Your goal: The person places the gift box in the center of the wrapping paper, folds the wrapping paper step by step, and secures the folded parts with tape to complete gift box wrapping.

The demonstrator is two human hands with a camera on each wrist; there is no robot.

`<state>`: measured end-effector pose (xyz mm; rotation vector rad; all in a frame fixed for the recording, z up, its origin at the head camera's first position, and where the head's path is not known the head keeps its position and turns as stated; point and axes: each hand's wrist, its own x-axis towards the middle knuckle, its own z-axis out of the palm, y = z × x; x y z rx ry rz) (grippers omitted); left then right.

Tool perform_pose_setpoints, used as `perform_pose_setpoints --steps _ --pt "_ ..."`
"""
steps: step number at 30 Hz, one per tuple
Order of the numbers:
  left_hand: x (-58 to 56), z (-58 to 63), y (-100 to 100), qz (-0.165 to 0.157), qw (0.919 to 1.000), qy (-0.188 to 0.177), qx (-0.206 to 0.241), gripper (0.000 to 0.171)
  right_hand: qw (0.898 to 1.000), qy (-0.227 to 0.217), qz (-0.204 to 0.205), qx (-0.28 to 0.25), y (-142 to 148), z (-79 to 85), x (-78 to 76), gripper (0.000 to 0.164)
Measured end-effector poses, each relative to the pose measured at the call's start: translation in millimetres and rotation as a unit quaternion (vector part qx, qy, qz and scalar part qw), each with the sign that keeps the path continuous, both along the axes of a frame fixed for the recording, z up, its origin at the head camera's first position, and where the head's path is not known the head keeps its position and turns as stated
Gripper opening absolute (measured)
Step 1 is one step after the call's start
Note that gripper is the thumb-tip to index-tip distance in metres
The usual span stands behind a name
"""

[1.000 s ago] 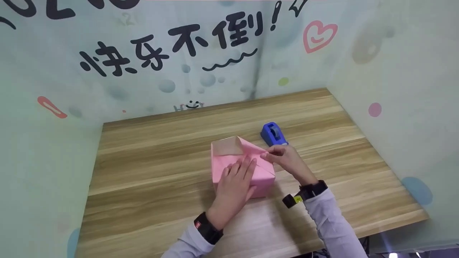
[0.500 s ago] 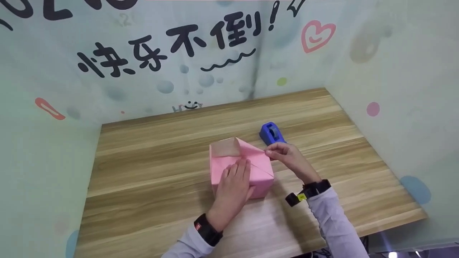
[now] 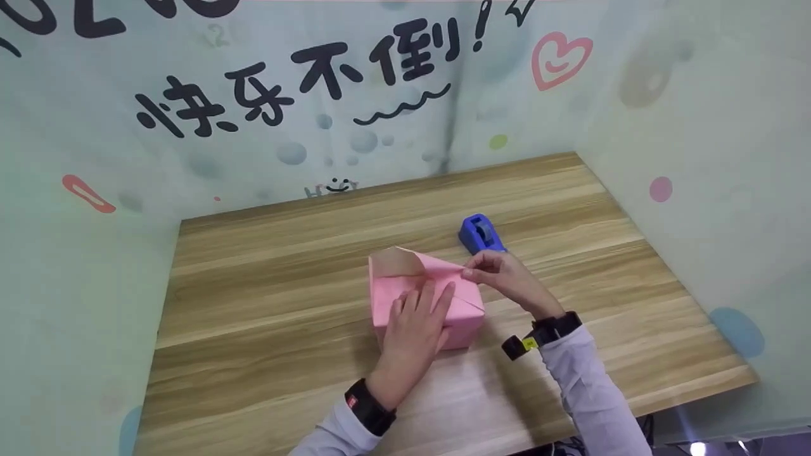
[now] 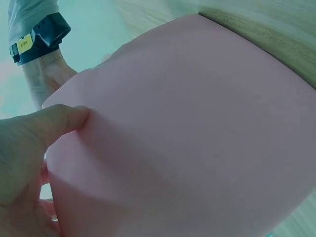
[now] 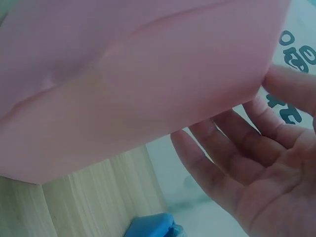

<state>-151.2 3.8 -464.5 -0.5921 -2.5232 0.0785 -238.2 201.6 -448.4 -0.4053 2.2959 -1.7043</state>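
Observation:
A box in pink paper (image 3: 466, 324) stands in the middle of the table, its folded end upward. My left hand (image 3: 413, 326) lies on top with fairly straight fingers pressing the paper down. In the left wrist view, the left thumb (image 4: 69, 118) rests on the box's near side. At the right back corner my right hand (image 3: 507, 278) pinches the edge of a raised paper flap (image 3: 437, 266) between thumb and fingers. A greyish-beige inner surface (image 3: 396, 261) shows at the back left of the flap. The right wrist view shows right fingertips (image 5: 182, 140) at the paper's edge.
A blue tape dispenser (image 3: 479, 233) stands just behind the right hand. The wooden table (image 3: 266, 285) is bounded by printed walls at the back and both sides. Black bands with small cameras sit on both wrists.
The flap's raised back corner has bent over and shifted left. My left fingers have spread a little on the top. The right hand moved slightly out, then back in, at the paper's edge.

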Motion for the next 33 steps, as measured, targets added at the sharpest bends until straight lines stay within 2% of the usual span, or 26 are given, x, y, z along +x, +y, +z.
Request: perform_pose_setpoints --steps 5,8,10,12,15,17,21,25,27,30,31,33 --pt "1.2 1.5 1.8 0.005 0.9996 -0.025 0.009 0.075 0.998 0.054 -0.034 0.010 -6.0 -0.2 3.7 0.019" --pt "1.2 2.9 3.0 0.006 0.9991 -0.041 0.001 0.074 0.995 0.090 -0.034 0.033 -6.5 -2.2 5.2 0.019" --pt "1.2 3.6 3.8 0.006 0.9988 -0.049 0.000 0.072 0.997 0.073 -0.010 0.024 -3.8 -3.7 6.2 0.021" --pt "1.4 4.3 4.3 0.005 0.9986 -0.053 0.002 0.070 0.999 0.025 0.035 -0.005 1.1 -5.6 7.1 0.028" --pt "1.8 4.8 4.4 0.006 0.9987 -0.050 0.000 0.069 0.994 -0.055 0.084 -0.052 6.5 -9.4 8.0 0.039" --pt "2.1 5.0 4.4 0.007 0.9988 -0.047 -0.013 0.069 0.992 -0.064 0.091 -0.066 7.1 -11.2 8.2 0.039" --pt "2.7 4.0 3.1 0.012 0.9980 -0.047 -0.040 0.069 0.997 -0.014 0.039 -0.064 1.0 -13.9 5.8 0.029" --pt "3.5 2.7 2.3 0.008 0.9983 -0.043 -0.039 0.068 0.997 0.078 -0.002 -0.017 -5.1 -8.1 5.2 0.018" --pt "3.2 1.8 2.3 0.004 0.9988 -0.034 -0.035 0.067 0.988 0.151 0.000 0.026 -8.5 2.2 9.0 0.014" --pt "2.6 2.0 1.8 0.001 0.9991 -0.028 -0.032 0.066 0.967 0.239 0.018 0.087 -8.0 5.7 7.3 0.014" --pt "2.5 2.0 1.4 0.000 0.9992 -0.027 -0.031 0.066 0.962 0.250 0.032 0.102 -7.1 5.2 5.0 0.015" --pt "2.2 2.8 0.6 -0.002 0.9991 -0.029 -0.030 0.066 0.964 0.231 0.065 0.118 -3.8 1.9 -2.3 0.021"
